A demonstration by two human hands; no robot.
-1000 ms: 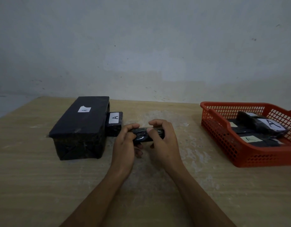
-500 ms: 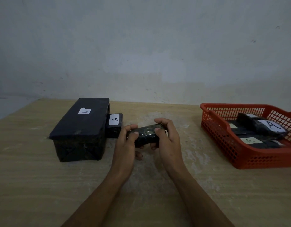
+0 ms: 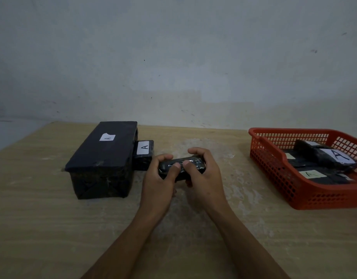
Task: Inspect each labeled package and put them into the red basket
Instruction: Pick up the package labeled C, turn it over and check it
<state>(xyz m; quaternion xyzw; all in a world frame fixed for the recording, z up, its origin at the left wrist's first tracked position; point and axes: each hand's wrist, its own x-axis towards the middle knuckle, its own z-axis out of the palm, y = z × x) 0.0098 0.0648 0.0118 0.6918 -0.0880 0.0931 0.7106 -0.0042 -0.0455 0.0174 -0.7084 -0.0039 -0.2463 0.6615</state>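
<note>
— Two hands on one item? Where is it?
— Yes. Left hand (image 3: 158, 184) and right hand (image 3: 203, 178) both grip a small black package (image 3: 180, 168), thumbs on top, fingers curled round it – held just above the wooden surface (image 3: 53, 228), centre of view. No label visible on it from here.
— Other packages?
— Large black box (image 3: 102, 158) labeled A sits left on the surface; a smaller black package (image 3: 144, 155) with an A label touches its right side, just beside the left hand.
— Basket?
— Red basket (image 3: 274, 178) at right, well apart from the hands – holds several black packages (image 3: 322, 158), some with A labels up. Exact count unclear.
</note>
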